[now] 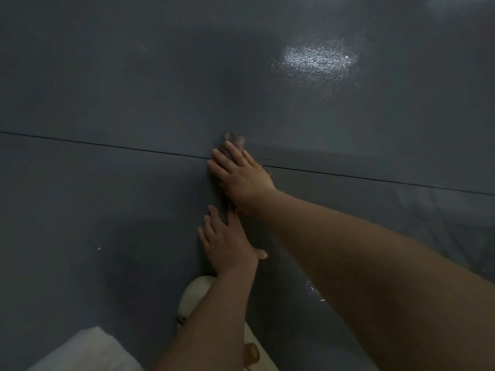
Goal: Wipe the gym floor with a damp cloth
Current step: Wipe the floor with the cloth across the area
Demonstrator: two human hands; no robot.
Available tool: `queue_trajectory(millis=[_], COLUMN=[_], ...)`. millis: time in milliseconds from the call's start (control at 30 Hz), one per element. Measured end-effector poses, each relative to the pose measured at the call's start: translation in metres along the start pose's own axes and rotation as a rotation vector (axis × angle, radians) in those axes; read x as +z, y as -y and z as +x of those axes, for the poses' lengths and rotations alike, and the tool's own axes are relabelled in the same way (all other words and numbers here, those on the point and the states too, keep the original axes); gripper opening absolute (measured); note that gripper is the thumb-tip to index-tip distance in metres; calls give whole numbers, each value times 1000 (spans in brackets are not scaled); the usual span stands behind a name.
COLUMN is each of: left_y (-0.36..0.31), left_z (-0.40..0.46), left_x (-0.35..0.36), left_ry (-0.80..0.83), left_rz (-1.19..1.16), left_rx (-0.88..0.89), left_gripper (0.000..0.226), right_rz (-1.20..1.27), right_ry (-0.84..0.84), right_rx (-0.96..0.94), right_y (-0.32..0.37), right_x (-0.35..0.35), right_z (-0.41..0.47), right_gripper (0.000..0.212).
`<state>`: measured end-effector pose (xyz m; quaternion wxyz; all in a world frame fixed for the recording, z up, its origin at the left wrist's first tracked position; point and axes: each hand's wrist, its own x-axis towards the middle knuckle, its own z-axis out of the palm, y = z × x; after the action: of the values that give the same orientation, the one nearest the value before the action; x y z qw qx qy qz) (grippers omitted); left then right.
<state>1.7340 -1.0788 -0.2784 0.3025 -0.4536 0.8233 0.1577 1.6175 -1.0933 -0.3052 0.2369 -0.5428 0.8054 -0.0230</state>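
Nearest the camera, at the bottom edge, are a pale trouser leg point(88, 349) and a cream slipper point(199, 295), soft-looking and rounded, with the person apparently crouched low. Just ahead, the left hand point(227, 242) lies flat on the floor point(107, 183), fingers straight and spread, holding nothing and seemingly propping the body. Beyond it, nearly touching, the right hand point(242, 174) presses down with straight fingers on the cloth point(234, 139), a small dark, fuzzy rag almost hidden under the palm, with only a ragged tuft showing past the fingertips. The cloth sits right on a thin straight seam point(80, 142) that crosses the floor from left to right. The floor itself is dark grey, smooth sheeting with a fine pebbled grain. Farther off to the right, a bright reflection point(318, 58) glistens on a sheen that looks wet, and small shiny specks lie near the right forearm, so that side seems already wiped. The left side looks duller and matt, probably not yet done, so I judge the job to be partway through.
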Motion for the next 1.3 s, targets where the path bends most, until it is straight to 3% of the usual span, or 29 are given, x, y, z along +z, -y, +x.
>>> queue_trajectory(millis=[133,400,533,600,700,800,933,1133,1300], left_y=[-3,-4,-6,-6,-5,-4,-4,-6,-40], left_z=[1,1,1,1,2,2,3,-6,-31], left_x=[1,0,-1,-1,0,0,0,-6,2], left_ry=[-27,-36,-35,-36,-52,-50,-51,-3,-102], left_rz=[-20,-13,-22,-20,-13,9,51,223,252], left_rx=[-25,-30,-30,-29,-22,-17,-1,19,235], left_gripper=[123,122,122,122,123,124,123,120,101], right_rz=[29,142,272,325,377,199,84,146,271], right_ry=[-89,-281,-300,-300,-294,-91,-114,-295,-317], right_rx=[162,818,1120,1052,625,256,153,647,1137], right_y=[-36,-147,-137,-108,-51,-26,-65,-160,-172], right_x=[10,29,37,36,43,48,43,44,53], right_z=[-43,-175,-174,-155,-134,-135,-150,-216,-243], right_gripper=[60,56,57,60,66,59,60,63,65])
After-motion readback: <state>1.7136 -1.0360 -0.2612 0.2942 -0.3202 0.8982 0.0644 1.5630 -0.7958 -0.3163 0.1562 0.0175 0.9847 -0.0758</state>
